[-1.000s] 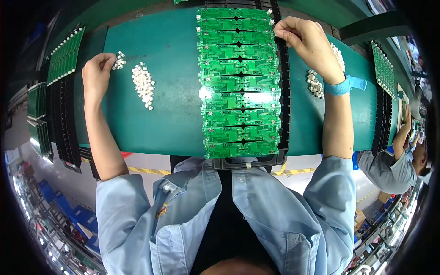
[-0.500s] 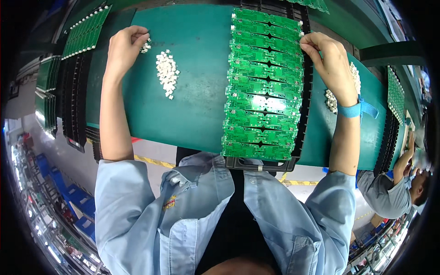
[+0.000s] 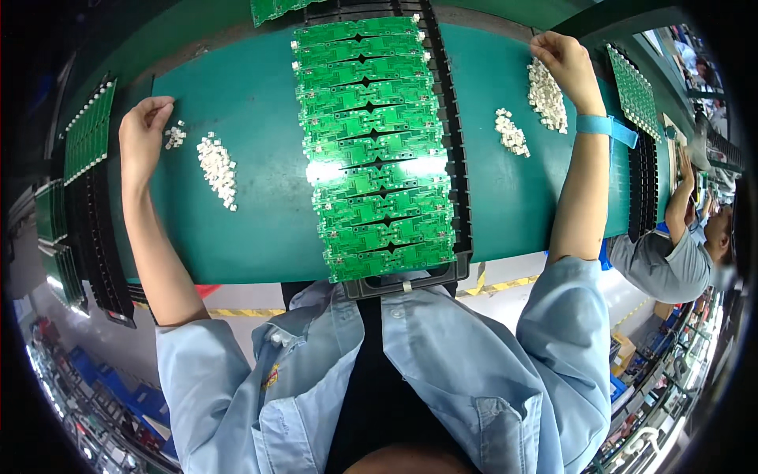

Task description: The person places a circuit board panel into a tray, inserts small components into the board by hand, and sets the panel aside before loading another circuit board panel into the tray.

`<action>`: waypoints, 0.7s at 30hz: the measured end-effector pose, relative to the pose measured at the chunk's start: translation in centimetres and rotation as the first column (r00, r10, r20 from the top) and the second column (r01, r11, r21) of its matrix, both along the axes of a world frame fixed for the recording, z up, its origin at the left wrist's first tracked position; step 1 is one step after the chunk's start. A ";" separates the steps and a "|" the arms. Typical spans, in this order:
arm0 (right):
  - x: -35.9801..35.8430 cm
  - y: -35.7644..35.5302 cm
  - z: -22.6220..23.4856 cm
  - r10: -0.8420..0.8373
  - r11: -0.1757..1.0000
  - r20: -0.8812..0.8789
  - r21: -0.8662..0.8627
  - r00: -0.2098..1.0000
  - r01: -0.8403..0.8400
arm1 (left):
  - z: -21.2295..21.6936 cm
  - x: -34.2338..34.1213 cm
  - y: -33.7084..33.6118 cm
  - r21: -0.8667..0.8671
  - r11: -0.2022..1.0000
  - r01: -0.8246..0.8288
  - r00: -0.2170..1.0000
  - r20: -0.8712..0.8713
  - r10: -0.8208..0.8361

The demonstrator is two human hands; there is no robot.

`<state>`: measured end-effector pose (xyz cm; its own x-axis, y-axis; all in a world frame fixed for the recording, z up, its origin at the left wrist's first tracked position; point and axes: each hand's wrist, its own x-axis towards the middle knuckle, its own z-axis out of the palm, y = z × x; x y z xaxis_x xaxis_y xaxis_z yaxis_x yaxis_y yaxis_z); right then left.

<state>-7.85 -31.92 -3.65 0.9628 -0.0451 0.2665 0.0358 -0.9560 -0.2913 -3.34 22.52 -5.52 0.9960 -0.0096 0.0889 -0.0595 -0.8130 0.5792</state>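
While both my arms are spread wide over the green mat (image 3: 253,229), my left hand (image 3: 144,130) sits just beside the small cluster of white parts (image 3: 174,136), which lies directly to its right; fingers curled together, though I cannot tell if they pinch one. My right hand (image 3: 562,63) touches the top of the far-right pile of white parts (image 3: 547,96), fingertips bunched. The strip of green circuit boards (image 3: 369,146) runs lengthwise between them, away from my chest.
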 end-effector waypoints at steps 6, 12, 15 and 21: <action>-0.2 0.4 0.3 0.025 0.996 -0.185 -0.083 0.982 -0.041 | 1.2 -0.3 -1.1 -0.334 0.943 0.002 0.998 -0.052 -0.021; -0.2 -0.5 -0.7 0.091 0.982 -0.118 -0.156 0.989 -0.109 | 2.4 -2.1 -6.8 -0.826 0.548 0.131 0.912 -0.117 -0.393; 0.0 0.6 0.3 0.128 0.992 -0.148 0.003 0.981 -0.129 | 2.6 -2.6 -8.0 -0.866 0.495 0.067 0.880 -0.182 -0.438; -0.7 2.8 1.2 0.200 0.942 -0.095 0.293 0.975 -0.165 | 3.0 -3.7 -9.5 -0.800 0.572 0.182 0.872 -0.137 -0.469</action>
